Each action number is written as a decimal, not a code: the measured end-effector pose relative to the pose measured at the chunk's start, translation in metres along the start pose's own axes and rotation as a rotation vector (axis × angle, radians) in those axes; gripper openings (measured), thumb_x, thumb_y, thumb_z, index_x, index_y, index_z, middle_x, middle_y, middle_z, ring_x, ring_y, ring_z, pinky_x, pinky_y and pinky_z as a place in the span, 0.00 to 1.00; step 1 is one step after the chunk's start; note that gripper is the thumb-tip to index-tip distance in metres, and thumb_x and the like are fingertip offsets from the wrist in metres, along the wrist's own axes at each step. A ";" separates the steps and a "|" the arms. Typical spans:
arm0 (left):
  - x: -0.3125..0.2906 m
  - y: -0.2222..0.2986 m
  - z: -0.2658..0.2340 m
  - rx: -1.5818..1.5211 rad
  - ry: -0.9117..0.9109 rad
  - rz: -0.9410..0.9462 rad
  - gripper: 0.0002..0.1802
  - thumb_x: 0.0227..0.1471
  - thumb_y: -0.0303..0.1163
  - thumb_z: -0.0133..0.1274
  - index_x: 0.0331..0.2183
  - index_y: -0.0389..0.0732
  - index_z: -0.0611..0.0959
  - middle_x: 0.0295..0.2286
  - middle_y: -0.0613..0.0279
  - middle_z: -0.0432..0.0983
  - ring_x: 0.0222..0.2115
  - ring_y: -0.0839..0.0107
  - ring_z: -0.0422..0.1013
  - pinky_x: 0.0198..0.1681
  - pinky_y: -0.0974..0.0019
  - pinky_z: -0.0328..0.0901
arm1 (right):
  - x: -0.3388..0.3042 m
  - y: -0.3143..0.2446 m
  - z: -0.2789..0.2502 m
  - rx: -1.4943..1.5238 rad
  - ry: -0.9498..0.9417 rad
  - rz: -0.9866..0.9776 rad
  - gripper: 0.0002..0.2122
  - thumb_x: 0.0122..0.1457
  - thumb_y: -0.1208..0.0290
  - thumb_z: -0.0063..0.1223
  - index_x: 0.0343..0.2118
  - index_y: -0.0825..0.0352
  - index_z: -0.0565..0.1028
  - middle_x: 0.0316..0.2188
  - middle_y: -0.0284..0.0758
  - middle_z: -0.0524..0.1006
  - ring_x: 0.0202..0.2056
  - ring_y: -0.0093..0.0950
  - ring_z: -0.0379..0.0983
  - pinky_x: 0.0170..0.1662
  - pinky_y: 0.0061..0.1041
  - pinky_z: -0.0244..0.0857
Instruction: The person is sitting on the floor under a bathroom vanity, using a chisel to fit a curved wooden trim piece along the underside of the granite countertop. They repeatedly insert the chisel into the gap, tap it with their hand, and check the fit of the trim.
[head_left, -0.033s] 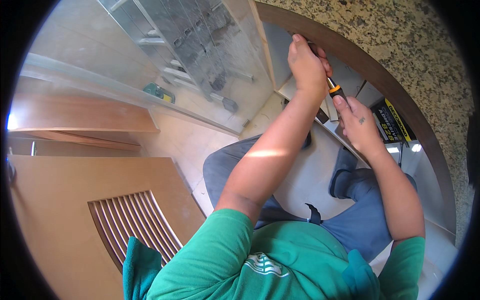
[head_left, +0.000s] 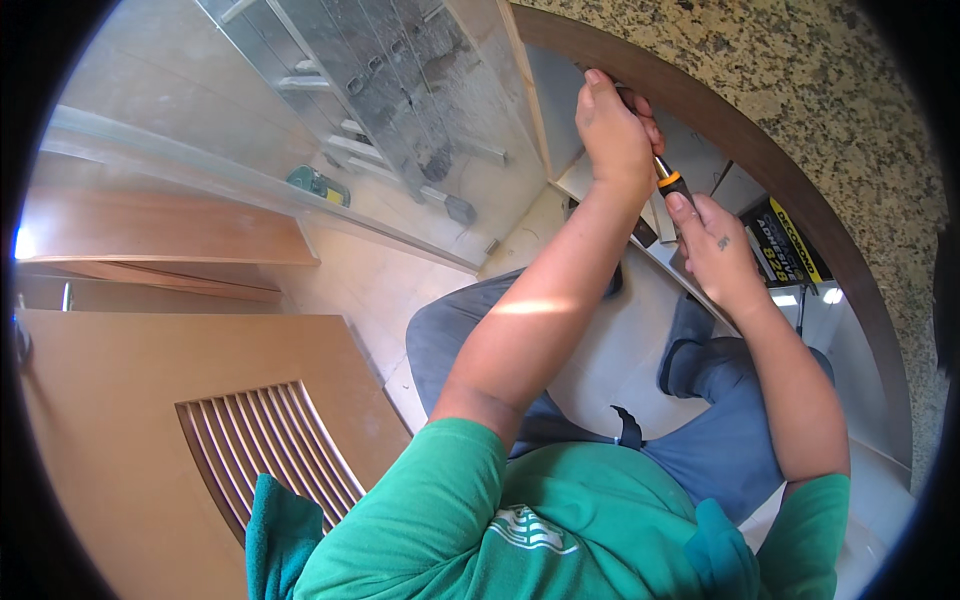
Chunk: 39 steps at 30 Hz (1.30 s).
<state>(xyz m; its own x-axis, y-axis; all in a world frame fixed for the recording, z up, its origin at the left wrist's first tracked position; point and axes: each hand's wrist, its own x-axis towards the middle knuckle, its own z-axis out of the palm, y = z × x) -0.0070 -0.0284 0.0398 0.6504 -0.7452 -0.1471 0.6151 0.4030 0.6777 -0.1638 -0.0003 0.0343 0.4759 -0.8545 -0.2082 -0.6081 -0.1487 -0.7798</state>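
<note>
My right hand (head_left: 722,252) is closed round the black handle of a screwdriver (head_left: 671,182) with an orange collar. Its bright metal shaft points up and left toward my left hand (head_left: 612,128). Close under the curved brown edge (head_left: 690,85) of the countertop, the left fingers curl round a dark piece (head_left: 628,98) in line with the shaft. The fingers hide most of that piece and the tool's tip, so I cannot tell whether the two are joined. Below the edge is an open cabinet space with pale inner walls (head_left: 558,92).
A speckled stone countertop (head_left: 800,60) curves round the upper right. A black-and-yellow adhesive container (head_left: 787,240) stands inside the cabinet, close to my right wrist. At left are a glass panel (head_left: 180,150), a ladder (head_left: 350,130), a green tool (head_left: 318,185) and a louvred wooden door (head_left: 130,380).
</note>
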 end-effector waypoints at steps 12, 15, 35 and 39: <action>0.010 0.006 0.002 0.037 0.003 0.046 0.23 0.70 0.53 0.34 0.35 0.42 0.67 0.21 0.60 0.68 0.09 0.74 0.57 0.10 0.67 0.53 | 0.011 0.002 0.009 0.024 0.045 -0.063 0.28 0.68 0.46 0.47 0.28 0.73 0.72 0.20 0.48 0.70 0.23 0.40 0.66 0.32 0.37 0.64; 0.009 0.006 0.001 0.055 0.000 0.070 0.23 0.70 0.52 0.34 0.35 0.42 0.68 0.22 0.60 0.70 0.10 0.74 0.57 0.11 0.67 0.53 | 0.009 -0.004 0.008 -0.024 0.058 -0.069 0.27 0.68 0.47 0.47 0.28 0.73 0.72 0.20 0.48 0.71 0.24 0.42 0.67 0.33 0.37 0.64; 0.013 0.015 0.005 0.061 0.019 0.017 0.20 0.70 0.51 0.33 0.37 0.45 0.68 0.22 0.63 0.65 0.12 0.72 0.59 0.14 0.65 0.53 | 0.018 -0.005 0.010 -0.030 0.054 -0.071 0.28 0.68 0.45 0.45 0.29 0.73 0.73 0.22 0.50 0.73 0.27 0.48 0.71 0.35 0.39 0.66; 0.016 0.013 -0.003 0.038 -0.022 0.025 0.21 0.70 0.51 0.33 0.37 0.43 0.68 0.22 0.61 0.68 0.10 0.73 0.58 0.12 0.66 0.53 | 0.012 -0.010 0.012 -0.055 0.063 -0.067 0.28 0.68 0.45 0.45 0.29 0.73 0.73 0.23 0.52 0.75 0.29 0.51 0.73 0.36 0.40 0.67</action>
<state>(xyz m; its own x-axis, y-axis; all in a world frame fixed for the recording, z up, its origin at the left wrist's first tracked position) 0.0131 -0.0337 0.0438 0.6548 -0.7472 -0.1141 0.5811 0.4011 0.7081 -0.1444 -0.0031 0.0330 0.4771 -0.8709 -0.1179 -0.6109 -0.2321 -0.7569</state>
